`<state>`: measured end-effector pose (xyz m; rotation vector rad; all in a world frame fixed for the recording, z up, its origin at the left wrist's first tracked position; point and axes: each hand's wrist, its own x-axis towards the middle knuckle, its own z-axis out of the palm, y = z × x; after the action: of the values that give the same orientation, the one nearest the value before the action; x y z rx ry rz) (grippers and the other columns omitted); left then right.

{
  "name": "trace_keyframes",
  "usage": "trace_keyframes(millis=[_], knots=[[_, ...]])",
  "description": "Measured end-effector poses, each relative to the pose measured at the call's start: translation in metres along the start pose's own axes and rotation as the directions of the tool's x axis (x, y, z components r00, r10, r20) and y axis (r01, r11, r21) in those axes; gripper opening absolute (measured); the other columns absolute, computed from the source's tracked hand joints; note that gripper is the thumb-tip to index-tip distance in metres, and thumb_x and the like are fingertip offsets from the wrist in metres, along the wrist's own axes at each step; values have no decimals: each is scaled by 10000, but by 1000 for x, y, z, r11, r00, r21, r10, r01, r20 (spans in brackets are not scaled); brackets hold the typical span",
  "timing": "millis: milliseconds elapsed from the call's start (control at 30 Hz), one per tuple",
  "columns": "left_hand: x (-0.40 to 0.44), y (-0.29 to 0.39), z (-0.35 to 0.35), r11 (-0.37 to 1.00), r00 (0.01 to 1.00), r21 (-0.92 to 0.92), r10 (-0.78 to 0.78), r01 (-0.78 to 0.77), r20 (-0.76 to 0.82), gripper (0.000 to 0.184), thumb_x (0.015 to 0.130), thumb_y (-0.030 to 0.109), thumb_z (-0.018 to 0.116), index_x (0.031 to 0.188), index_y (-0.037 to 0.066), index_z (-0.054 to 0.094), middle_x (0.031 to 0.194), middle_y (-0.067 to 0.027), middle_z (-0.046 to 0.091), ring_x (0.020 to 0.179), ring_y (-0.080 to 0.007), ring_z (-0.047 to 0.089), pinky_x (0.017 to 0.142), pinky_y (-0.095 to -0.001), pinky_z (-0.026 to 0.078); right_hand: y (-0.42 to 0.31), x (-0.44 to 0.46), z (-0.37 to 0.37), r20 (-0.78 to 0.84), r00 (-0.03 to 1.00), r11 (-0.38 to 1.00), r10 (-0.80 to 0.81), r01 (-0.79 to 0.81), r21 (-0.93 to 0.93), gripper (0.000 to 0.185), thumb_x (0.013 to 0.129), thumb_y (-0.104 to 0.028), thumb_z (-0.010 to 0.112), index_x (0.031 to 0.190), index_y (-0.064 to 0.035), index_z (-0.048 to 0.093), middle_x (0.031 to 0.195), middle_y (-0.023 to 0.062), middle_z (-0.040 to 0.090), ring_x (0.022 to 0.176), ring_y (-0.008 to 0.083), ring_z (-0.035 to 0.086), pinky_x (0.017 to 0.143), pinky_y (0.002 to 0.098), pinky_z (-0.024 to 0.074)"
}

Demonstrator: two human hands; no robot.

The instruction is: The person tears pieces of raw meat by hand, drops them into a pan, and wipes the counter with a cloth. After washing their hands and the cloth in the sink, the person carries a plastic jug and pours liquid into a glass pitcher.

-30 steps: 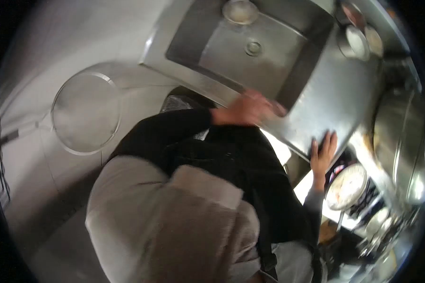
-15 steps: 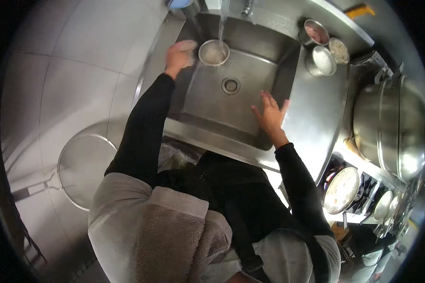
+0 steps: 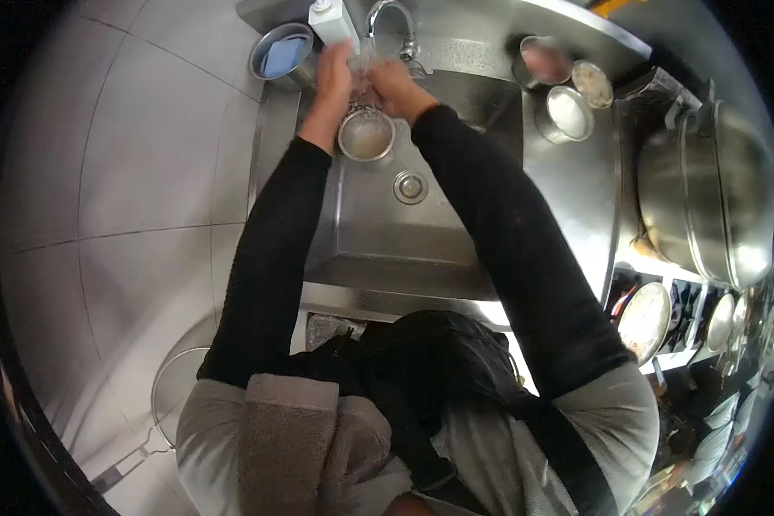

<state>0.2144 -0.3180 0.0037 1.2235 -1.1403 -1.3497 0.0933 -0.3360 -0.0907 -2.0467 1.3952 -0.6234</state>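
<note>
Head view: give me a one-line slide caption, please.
Left hand and right hand close together by the faucet, near a metal bowl in the steel sink.

2 hands [image 3: 334, 86] [image 3: 393, 86] | 1 tap [image 3: 410, 43] | 1 sink bowl [image 3: 367, 157] | 3 counter bowls [image 3: 556, 131]

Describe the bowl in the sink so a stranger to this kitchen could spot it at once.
Start at the steel sink, then find its round drain. Just up and left of it in the picture sits a round metal bowl. Unlike the three containers on the right-hand counter, it stands inside the sink.
</note>
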Motion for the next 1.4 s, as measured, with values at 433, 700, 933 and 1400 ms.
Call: trace_keyframes(millis=[433,700,933,1400], knots=[[1,-2,-1,973,979,-226,-11,-36,-203,488,950,477,558,1260,102,594,1171,-120,653,1079,-306,617,944,-437,481,-49,22,-27,-608,766,977,-208,133,-167,323,882,-238,619,1117,-18,603,990,232,639,953,442,630,880,513,491],[29,-39,3,762,933,-586,-67,276,353,394,1000,400,458,1230,100,572,1111,-105,651,1009,-276,636,916,-426,511,-67,-10,-23,-355,694,590,627,-124,798,254,940,-262,574,991,-16,618,936,209,630,901,428,603,801,503,476],[56,-55,-20,680,906,-601,-356,420,230,369,1002,367,477,1232,92,564,1192,-130,624,1072,-310,616,924,-507,507,-59,-53,-43,-400,861,938,-314,217,-271,591,927,-250,567,1448,-52,370,1397,250,465,1148,401,575,995,438,476],[-19,-1,-20,503,874,740,422,-446,239,390,945,347,456,1013,18,654,984,-230,663,944,-424,618,811,-475,496,-83,-70,-28,-335,910,967,-245,202,-158,358,814,-245,671,1036,32,623,989,279,669,894,395,683,807,474,553]])
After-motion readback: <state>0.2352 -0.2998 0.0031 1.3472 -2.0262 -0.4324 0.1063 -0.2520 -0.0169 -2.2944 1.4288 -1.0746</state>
